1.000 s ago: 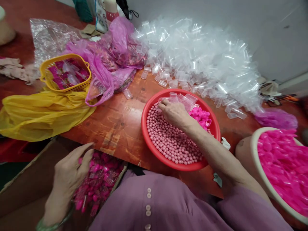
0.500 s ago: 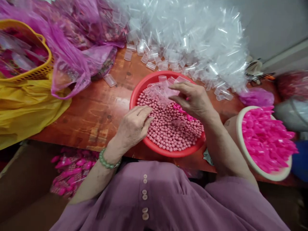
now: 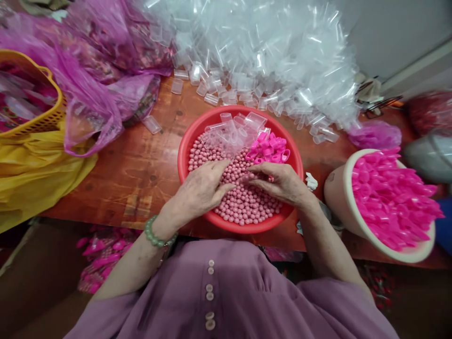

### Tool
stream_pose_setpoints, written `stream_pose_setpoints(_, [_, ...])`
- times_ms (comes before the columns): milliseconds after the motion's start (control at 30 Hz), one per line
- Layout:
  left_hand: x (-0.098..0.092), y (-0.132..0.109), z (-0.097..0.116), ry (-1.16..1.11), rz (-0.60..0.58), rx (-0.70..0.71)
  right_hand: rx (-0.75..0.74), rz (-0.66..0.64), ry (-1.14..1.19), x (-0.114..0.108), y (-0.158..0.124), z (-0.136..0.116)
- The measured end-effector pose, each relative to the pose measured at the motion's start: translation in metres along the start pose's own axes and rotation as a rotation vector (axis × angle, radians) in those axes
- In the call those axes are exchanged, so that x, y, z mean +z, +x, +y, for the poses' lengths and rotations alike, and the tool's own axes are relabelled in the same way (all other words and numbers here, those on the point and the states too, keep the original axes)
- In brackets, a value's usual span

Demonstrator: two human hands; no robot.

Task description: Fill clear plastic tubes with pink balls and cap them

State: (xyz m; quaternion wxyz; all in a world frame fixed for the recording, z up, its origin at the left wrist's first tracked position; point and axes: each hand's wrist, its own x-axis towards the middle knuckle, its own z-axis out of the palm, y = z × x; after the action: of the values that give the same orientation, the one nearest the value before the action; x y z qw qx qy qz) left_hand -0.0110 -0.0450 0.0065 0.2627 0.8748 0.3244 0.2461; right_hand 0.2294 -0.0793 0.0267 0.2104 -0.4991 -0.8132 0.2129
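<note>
A red basin (image 3: 183, 150) on the wooden table holds many small pink balls (image 3: 247, 207), several clear plastic tubes (image 3: 229, 132) at its far side and pink caps (image 3: 270, 147) at the right. My left hand (image 3: 201, 190) rests on the balls with fingers curled, pinching toward the middle. My right hand (image 3: 278, 181) lies on the balls too, its fingers pressed together round a clear tube that I can barely make out. The two hands' fingertips nearly meet over the balls.
A big heap of clear tubes (image 3: 268, 56) fills the back of the table. A cream bowl of pink caps (image 3: 388, 202) stands at the right. Purple bags (image 3: 92, 70), a yellow basket (image 3: 35, 122) and a yellow bag (image 3: 38, 169) lie at the left. A box of filled pink pieces (image 3: 102, 249) sits below the table.
My left hand came up from the box below the table into the red basin. My right hand drew back from the tubes at the basin's far side to meet it over the balls.
</note>
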Motion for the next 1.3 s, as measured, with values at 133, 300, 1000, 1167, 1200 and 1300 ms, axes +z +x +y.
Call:
stream_pose_setpoints(133, [0.005, 0.009, 0.014, -0.367, -0.093, -0.130, -0.039, 0.098, 0.243, 0.002, 0.005, -0.013])
stream_pose_setpoints(300, [0.010, 0.009, 0.020, -0.706, -0.173, -0.235, -0.090, 0.120, 0.312, 0.002, 0.012, -0.024])
stream_pose_setpoints(1000, [0.015, 0.012, 0.004, -1.133, -0.255, -0.353, -0.166, 0.174, 0.383, 0.013, 0.019, -0.013])
stream_pose_setpoints(1167, [0.014, 0.011, 0.003, -1.071, -0.253, -0.343, -0.137, 0.090, 0.399, 0.009, 0.024, -0.015])
stream_pose_setpoints(1200, [0.013, 0.011, 0.004, -1.062, -0.247, -0.348, -0.100, 0.077, 0.430, 0.009, 0.024, -0.016])
stream_pose_setpoints(1300, [0.012, 0.012, 0.006, -1.077, -0.233, -0.360, 0.031, 0.064, 0.560, 0.010, 0.024, -0.018])
